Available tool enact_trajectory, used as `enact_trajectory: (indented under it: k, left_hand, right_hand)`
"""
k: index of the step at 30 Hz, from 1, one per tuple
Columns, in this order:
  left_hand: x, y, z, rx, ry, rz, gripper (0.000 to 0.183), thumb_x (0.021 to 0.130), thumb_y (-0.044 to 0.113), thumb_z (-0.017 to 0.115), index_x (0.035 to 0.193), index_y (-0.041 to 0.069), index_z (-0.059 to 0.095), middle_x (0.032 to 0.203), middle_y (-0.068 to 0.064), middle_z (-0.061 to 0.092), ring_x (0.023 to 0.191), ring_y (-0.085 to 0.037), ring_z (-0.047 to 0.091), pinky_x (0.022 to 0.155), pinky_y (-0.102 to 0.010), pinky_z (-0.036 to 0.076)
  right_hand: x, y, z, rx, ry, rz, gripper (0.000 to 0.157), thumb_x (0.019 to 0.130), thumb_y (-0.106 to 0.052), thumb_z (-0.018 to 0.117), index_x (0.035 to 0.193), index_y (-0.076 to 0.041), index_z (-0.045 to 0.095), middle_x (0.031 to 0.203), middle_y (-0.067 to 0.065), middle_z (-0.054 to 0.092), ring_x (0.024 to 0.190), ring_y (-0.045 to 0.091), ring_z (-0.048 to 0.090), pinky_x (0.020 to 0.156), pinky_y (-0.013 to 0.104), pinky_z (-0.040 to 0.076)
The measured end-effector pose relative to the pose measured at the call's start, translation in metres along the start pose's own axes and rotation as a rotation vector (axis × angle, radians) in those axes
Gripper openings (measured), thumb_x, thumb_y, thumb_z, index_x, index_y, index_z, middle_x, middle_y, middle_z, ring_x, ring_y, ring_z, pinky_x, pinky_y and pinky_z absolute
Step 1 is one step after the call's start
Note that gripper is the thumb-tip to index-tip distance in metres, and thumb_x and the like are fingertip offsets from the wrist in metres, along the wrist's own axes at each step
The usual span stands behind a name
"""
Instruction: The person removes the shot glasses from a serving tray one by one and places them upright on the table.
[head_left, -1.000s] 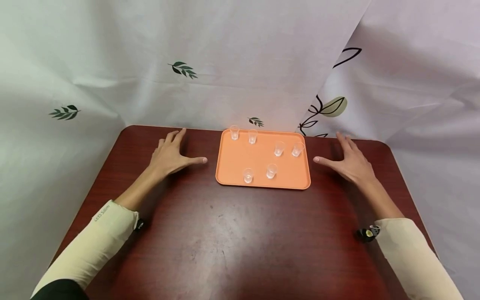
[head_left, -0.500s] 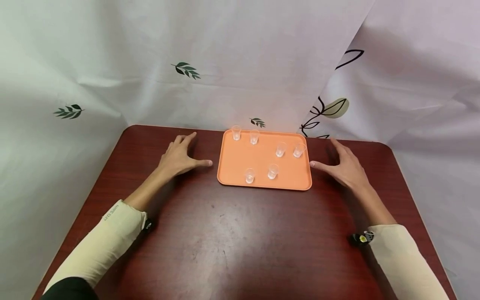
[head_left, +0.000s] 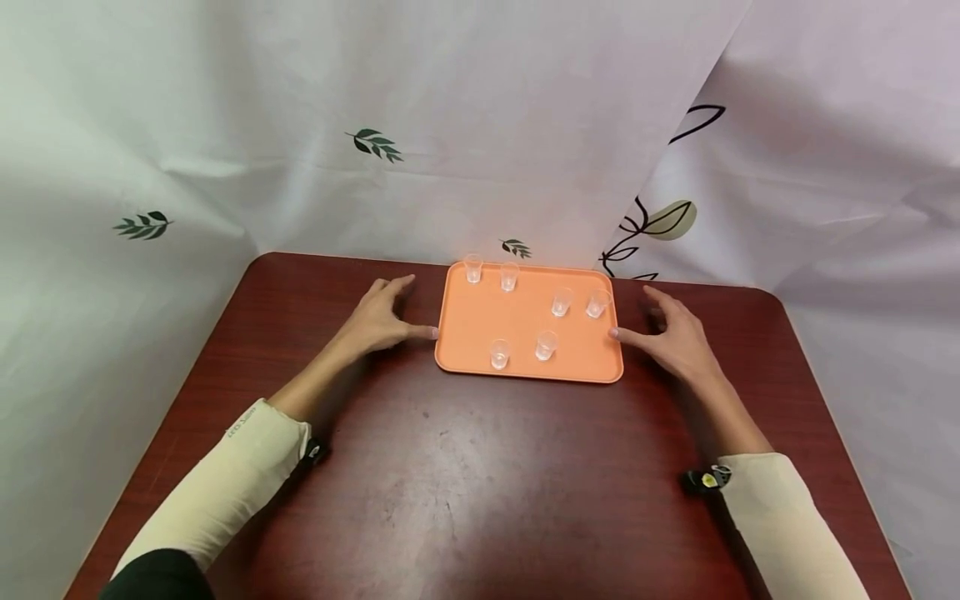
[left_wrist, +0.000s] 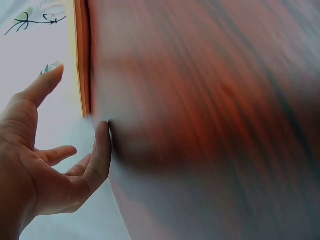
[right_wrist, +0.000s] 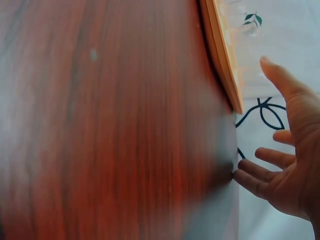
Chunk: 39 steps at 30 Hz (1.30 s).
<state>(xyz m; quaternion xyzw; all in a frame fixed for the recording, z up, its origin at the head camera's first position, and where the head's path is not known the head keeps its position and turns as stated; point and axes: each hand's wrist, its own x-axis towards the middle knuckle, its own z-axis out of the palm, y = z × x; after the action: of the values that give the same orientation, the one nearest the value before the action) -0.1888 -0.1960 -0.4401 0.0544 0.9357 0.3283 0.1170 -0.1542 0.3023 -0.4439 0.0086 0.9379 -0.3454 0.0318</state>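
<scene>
An orange tray (head_left: 517, 325) lies on the table near its far edge, with several small clear cups (head_left: 546, 345) standing on it. My left hand (head_left: 378, 321) is at the tray's left side, thumb stretched out to the rim and the other fingers spread. On the opposite side my right hand (head_left: 675, 337) has its thumb tip over the right rim. In the left wrist view the fingers of the left hand (left_wrist: 55, 165) are parted, with nothing between them. The right wrist view shows the right hand (right_wrist: 290, 165) likewise spread beside the tray's edge (right_wrist: 225, 60).
The dark red-brown wooden table (head_left: 465, 483) stretches in front of the tray. White curtains (head_left: 450, 100) with printed leaves hang right behind the table's far edge and along both sides.
Both hands have moved inward toward the tray from either side. Their thumbs, earlier apart from it, are now at its left and right rims. The tray and cups have kept their places.
</scene>
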Motion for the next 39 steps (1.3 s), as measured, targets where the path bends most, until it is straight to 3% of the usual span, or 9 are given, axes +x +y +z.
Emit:
enact_trajectory:
  k: [4,7,18,25,33,39]
  left_hand:
    - [0.003,0.007,0.006,-0.110,-0.047,-0.016,0.124,0.080,0.046,0.104,0.179,0.020,0.034,0.155,-0.022,0.048,0.081,-0.033,0.071,0.071,-0.044,0.066]
    - [0.005,0.010,0.009,-0.164,-0.077,-0.015,0.123,0.080,0.041,0.105,0.179,0.021,0.035,0.154,-0.022,0.049,0.070,-0.029,0.069,0.061,-0.039,0.065]
    - [0.012,0.021,0.019,-0.246,-0.162,0.011,0.117,0.084,0.024,0.103,0.179,0.025,0.035,0.153,-0.023,0.047,0.070,-0.029,0.070,0.062,-0.041,0.067]
    - [0.018,0.030,0.021,-0.256,-0.229,0.006,0.112,0.081,0.014,0.104,0.175,0.018,0.042,0.152,-0.022,0.042,0.077,-0.029,0.071,0.065,-0.041,0.068]
    - [0.027,0.037,0.023,-0.196,-0.279,-0.019,0.135,0.072,0.004,0.108,0.181,0.016,0.028,0.162,-0.023,0.032,0.077,-0.029,0.071,0.064,-0.039,0.068]
    - [0.032,0.039,0.021,-0.157,-0.314,-0.029,0.141,0.069,0.001,0.108,0.182,0.016,0.024,0.160,-0.022,0.031,0.073,-0.026,0.070,0.064,-0.037,0.068]
  right_hand:
    - [0.000,-0.006,0.003,0.037,0.007,-0.008,0.114,0.090,-0.059,0.093,0.178,-0.014,0.036,0.172,0.024,0.051,0.154,0.050,0.053,0.126,0.070,0.043]
    - [0.000,-0.011,0.004,0.052,0.021,-0.019,0.112,0.090,-0.056,0.093,0.177,-0.014,0.038,0.170,0.025,0.052,0.154,0.050,0.054,0.125,0.069,0.044]
    - [0.002,-0.018,0.012,0.107,0.046,-0.047,0.104,0.091,-0.049,0.095,0.174,-0.012,0.044,0.163,0.026,0.059,0.149,0.050,0.060,0.123,0.067,0.047]
    - [0.005,-0.022,0.016,0.127,0.036,-0.062,0.102,0.091,-0.046,0.096,0.173,-0.013,0.045,0.164,0.024,0.059,0.146,0.048,0.062,0.122,0.066,0.049]
    - [0.010,-0.024,0.018,0.157,0.013,-0.087,0.101,0.090,-0.038,0.098,0.173,-0.013,0.046,0.161,0.024,0.062,0.140,0.046,0.066,0.119,0.064,0.053]
    - [0.015,-0.023,0.021,0.180,0.001,-0.112,0.097,0.089,-0.030,0.099,0.169,-0.007,0.050,0.158,0.024,0.065,0.137,0.047,0.069,0.117,0.062,0.054]
